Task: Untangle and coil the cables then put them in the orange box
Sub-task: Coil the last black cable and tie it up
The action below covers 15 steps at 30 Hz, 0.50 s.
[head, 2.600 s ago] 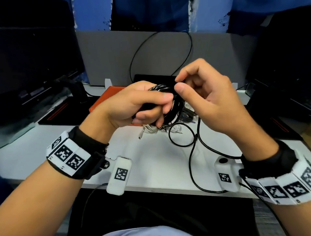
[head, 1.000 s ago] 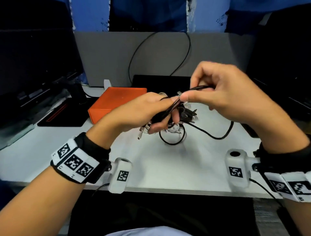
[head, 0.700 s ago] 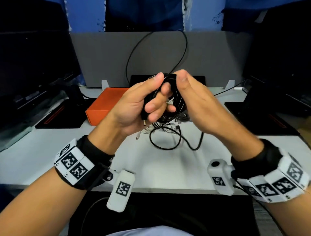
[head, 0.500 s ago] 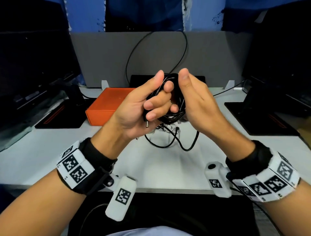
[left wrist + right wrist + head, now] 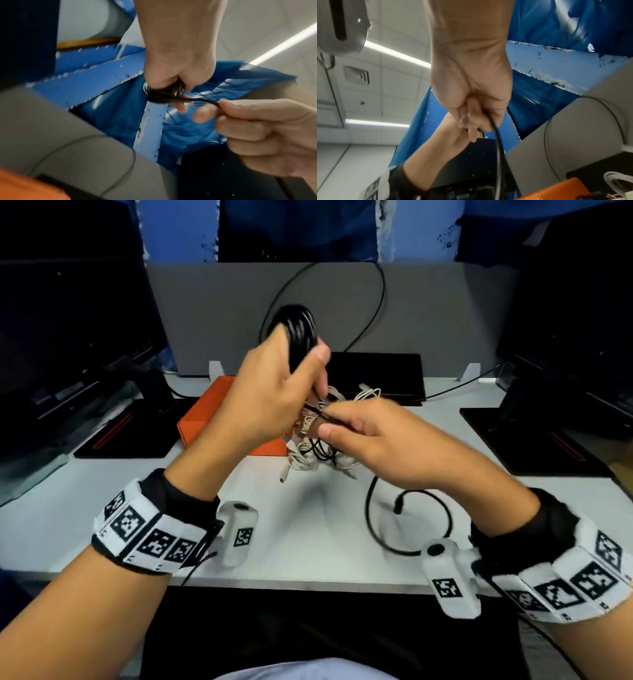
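We note our left hand (image 5: 274, 392) gripping the coiled black cable (image 5: 298, 332); our right hand (image 5: 373, 440) pinches its loose end above the white table (image 5: 308, 542).

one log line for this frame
left hand grips black cable coil | right hand pinches its loose end | orange box behind | coiling unfinished

One black cable (image 5: 297, 332), one orange box (image 5: 205, 419), perhaps several white cables (image 5: 308, 453).
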Each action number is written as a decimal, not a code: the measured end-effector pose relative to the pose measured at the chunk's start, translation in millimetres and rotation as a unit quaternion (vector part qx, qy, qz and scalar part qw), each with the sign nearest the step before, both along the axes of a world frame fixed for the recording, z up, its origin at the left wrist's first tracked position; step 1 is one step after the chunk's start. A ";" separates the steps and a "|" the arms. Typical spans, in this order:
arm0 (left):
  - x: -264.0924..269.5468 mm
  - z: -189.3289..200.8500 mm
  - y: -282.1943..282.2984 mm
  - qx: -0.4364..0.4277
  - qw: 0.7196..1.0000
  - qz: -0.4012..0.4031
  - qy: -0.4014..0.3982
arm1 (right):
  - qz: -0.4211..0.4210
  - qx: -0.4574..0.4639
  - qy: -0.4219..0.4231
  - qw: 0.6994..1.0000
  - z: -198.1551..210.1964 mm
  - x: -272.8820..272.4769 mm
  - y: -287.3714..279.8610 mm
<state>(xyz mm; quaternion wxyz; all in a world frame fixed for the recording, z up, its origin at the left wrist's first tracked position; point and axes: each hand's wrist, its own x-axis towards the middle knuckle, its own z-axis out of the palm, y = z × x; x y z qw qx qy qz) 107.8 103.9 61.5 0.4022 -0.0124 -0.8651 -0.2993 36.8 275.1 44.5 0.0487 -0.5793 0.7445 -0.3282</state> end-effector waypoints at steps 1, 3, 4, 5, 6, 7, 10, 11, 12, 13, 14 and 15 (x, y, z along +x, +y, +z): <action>1.7 1.5 -2.7 -0.042 0.997 0.005 -0.059 | -0.025 -0.013 0.027 0.999 5.2 -2.4 3.8; 5.9 4.0 -7.3 -0.045 0.983 -0.048 -0.173 | -0.062 -0.041 0.051 0.996 13.9 -6.9 10.9; 8.9 5.0 -8.2 -0.016 0.971 -0.103 -0.216 | -0.069 -0.059 0.043 0.995 16.9 -7.8 13.3; 12.0 6.4 -6.0 0.024 0.956 -0.154 -0.247 | -0.075 -0.079 0.032 0.994 19.1 -7.8 15.0; 14.1 7.3 -4.0 0.068 0.940 -0.194 -0.270 | -0.081 -0.099 0.027 0.991 21.4 -6.4 17.0; 15.8 6.5 -2.0 0.111 0.923 -0.228 -0.289 | -0.088 -0.113 0.031 0.989 23.3 -4.7 18.5; 16.5 1.4 3.8 0.204 0.867 -0.352 -0.289 | -0.108 -0.141 0.076 0.981 26.7 1.2 21.5; 16.3 -0.6 5.0 0.215 0.852 -0.389 -0.276 | -0.105 -0.153 0.086 0.979 25.4 2.4 21.3; 15.6 -2.6 7.2 0.225 0.843 -0.415 -0.259 | -0.101 -0.162 0.093 0.977 23.4 3.4 20.2; 15.3 -4.8 9.8 0.245 0.836 -0.428 -0.240 | -0.096 -0.168 0.097 0.976 20.1 4.5 17.6; 14.5 -6.5 12.9 0.277 0.827 -0.436 -0.223 | -0.096 -0.177 0.098 0.975 15.9 4.5 13.8; 12.7 -8.9 16.2 0.316 0.814 -0.441 -0.207 | -0.103 -0.194 0.091 0.971 12.8 5.5 9.7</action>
